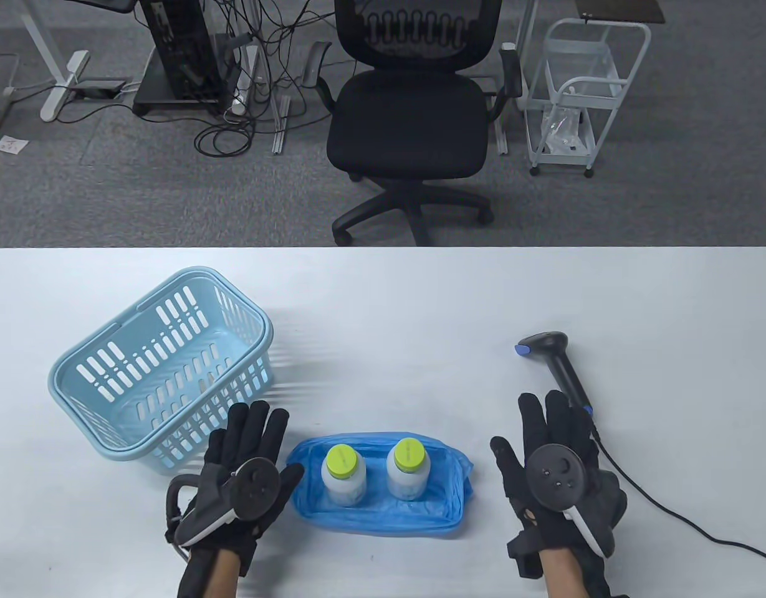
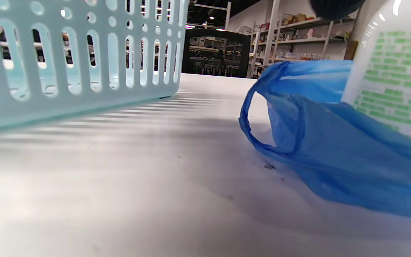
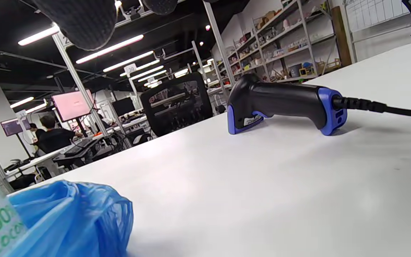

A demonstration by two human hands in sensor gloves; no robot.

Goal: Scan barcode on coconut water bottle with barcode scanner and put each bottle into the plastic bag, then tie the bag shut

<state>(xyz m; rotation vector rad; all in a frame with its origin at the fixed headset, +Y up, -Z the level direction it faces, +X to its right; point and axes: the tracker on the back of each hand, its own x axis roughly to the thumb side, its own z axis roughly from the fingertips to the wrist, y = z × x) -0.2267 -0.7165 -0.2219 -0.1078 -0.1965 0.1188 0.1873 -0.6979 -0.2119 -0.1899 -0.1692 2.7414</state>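
Two white coconut water bottles with lime caps, one on the left [image 1: 343,474] and one on the right [image 1: 407,468], stand upright inside a blue plastic bag [image 1: 383,517] whose sides lie slumped low around them. The bag [image 2: 334,157] and one bottle [image 2: 394,78] fill the right of the left wrist view. My left hand [image 1: 248,448] rests flat just left of the bag, fingers straight, holding nothing. My right hand [image 1: 554,430] lies flat to the bag's right, also holding nothing. The black and blue barcode scanner [image 1: 554,361] lies on the table just beyond my right fingers [image 3: 284,103].
An empty light-blue basket [image 1: 164,367] sits at the left, behind my left hand [image 2: 66,60]. The scanner's cable [image 1: 669,504] runs off to the right table edge. A black office chair [image 1: 414,118] stands beyond the far edge of the white table [image 1: 420,299].
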